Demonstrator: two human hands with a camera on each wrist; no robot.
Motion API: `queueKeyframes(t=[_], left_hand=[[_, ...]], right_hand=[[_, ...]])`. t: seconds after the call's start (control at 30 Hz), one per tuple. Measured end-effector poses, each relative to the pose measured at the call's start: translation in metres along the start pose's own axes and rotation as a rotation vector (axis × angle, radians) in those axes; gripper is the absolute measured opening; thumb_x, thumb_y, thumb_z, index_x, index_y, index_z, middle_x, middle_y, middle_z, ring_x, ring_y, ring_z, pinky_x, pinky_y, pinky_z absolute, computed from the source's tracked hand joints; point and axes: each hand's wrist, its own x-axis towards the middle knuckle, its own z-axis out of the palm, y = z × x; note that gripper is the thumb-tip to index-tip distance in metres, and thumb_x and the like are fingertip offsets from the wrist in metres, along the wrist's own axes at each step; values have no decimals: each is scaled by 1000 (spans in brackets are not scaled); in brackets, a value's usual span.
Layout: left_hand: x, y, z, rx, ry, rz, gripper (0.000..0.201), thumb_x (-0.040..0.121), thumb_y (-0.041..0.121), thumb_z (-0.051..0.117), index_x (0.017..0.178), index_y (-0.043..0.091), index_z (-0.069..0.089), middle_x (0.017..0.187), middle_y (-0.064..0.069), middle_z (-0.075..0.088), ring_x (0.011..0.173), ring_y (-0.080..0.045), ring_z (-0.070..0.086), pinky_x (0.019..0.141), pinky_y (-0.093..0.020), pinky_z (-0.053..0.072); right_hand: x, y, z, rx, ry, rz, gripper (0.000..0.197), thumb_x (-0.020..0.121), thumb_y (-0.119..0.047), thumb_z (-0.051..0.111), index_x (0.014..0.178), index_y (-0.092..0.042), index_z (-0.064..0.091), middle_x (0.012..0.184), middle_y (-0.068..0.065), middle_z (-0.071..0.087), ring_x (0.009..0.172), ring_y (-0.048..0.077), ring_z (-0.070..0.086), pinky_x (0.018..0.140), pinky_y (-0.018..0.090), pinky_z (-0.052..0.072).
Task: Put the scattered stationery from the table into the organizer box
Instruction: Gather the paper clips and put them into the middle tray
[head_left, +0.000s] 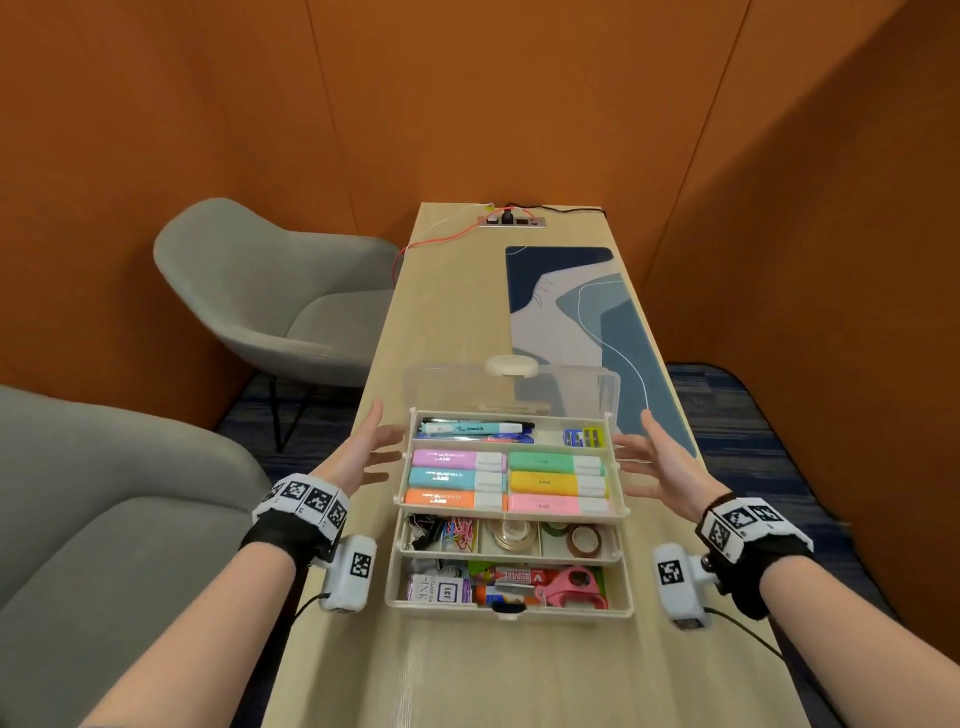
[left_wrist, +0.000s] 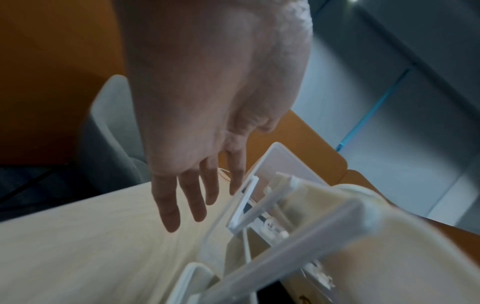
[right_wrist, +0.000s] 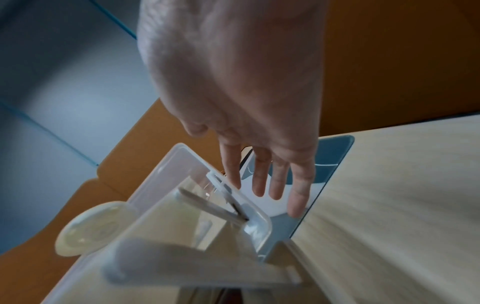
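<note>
The tiered organizer box (head_left: 441, 607) stands spread out on the table with its clear lid (head_left: 571, 389) raised at the back. The top tray holds pens (head_left: 470, 428), sharpeners (head_left: 584, 437) and pastel highlighters (head_left: 457, 480). Paper clips (head_left: 460, 535) and tape rolls (head_left: 584, 540) fill the middle tier. A pink tool (head_left: 574, 584) and small packs lie in the bottom one. My left hand (head_left: 376, 441) hovers at the top tray's left side, fingers straight. My right hand (head_left: 641, 441) mirrors it on the right. Neither holds anything. Both wrist views show fingers (left_wrist: 233, 181) (right_wrist: 231, 170) close to the box; contact is unclear.
A blue desk mat (head_left: 597, 312) lies beyond the box on the right. A power strip (head_left: 511, 222) with red and black cables sits at the table's far end. Two grey chairs (head_left: 270, 291) (head_left: 104, 493) stand left of the narrow table (head_left: 467, 675). Orange walls enclose it.
</note>
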Motion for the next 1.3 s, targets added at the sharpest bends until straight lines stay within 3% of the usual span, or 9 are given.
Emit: queueKeyframes(t=[0.2, 0.47, 0.57, 0.67, 0.77, 0.83, 1.0, 1.13, 1.3], left_hand=[[-40, -23, 4, 24, -2, 68, 68, 90, 67, 14, 135, 28, 48, 143, 1, 43, 126, -20, 45, 107, -43, 32], [-86, -54, 13, 61, -32, 34, 63, 80, 73, 17, 115, 39, 57, 125, 7, 59, 120, -14, 51, 109, -42, 34], [-94, -60, 22, 37, -9, 3, 68, 81, 72, 16, 124, 36, 53, 131, 4, 56, 124, -18, 48, 110, -44, 32], [-99, -66, 33, -2, 62, -81, 82, 82, 76, 16, 145, 25, 32, 144, -4, 43, 129, -26, 44, 108, -43, 33], [-107, -66, 44, -16, -1, -125, 85, 75, 85, 25, 138, 31, 43, 131, -1, 56, 117, -23, 53, 103, -44, 40], [-109, -61, 52, -5, -16, -141, 85, 68, 86, 37, 130, 29, 49, 126, -1, 59, 112, -21, 55, 98, -44, 45], [-89, -59, 63, 42, 140, -158, 99, 67, 67, 67, 141, 12, 33, 138, -10, 47, 119, -28, 49, 94, -44, 48], [-70, -53, 69, 12, 189, -159, 103, 71, 59, 71, 146, 8, 22, 143, -12, 40, 124, -31, 45, 96, -44, 47], [-49, -50, 73, -17, 234, -140, 87, 68, 63, 71, 132, 12, 42, 129, -9, 51, 112, -28, 52, 86, -44, 52]], right_hand=[[-32, 29, -4, 55, 3, -60, 62, 94, -61, 25, 125, -19, 57, 124, 7, 56, 119, 24, 48, 92, 45, 45], [-68, 70, 0, 63, -52, -36, 61, 95, -58, 22, 118, -19, 64, 119, 2, 66, 115, 18, 54, 89, 42, 46], [-78, 80, 8, 45, -36, -23, 64, 91, -62, 27, 125, -19, 59, 125, 2, 62, 116, 18, 53, 91, 42, 47], [-87, 92, 15, 8, -23, 24, 66, 84, -69, 33, 133, -29, 49, 128, -2, 57, 119, 20, 50, 102, 50, 38], [-101, 98, 27, 28, -70, 64, 52, 86, -64, 41, 131, -40, 47, 128, -7, 56, 118, 21, 50, 102, 50, 38], [-104, 99, 35, 35, -51, 50, 51, 85, -58, 50, 130, -34, 49, 127, -9, 55, 112, 17, 52, 101, 48, 40], [-93, 85, 42, 31, 22, 22, 43, 89, -44, 55, 125, -20, 55, 106, -10, 61, 93, 8, 53, 99, 48, 43], [-74, 72, 41, 55, 65, 18, 48, 85, -47, 60, 122, -16, 59, 106, -3, 65, 96, 14, 57, 100, 50, 43], [-60, 60, 49, 95, 116, -28, 42, 88, -49, 56, 114, -17, 62, 101, -4, 68, 94, 12, 59, 96, 45, 45]])
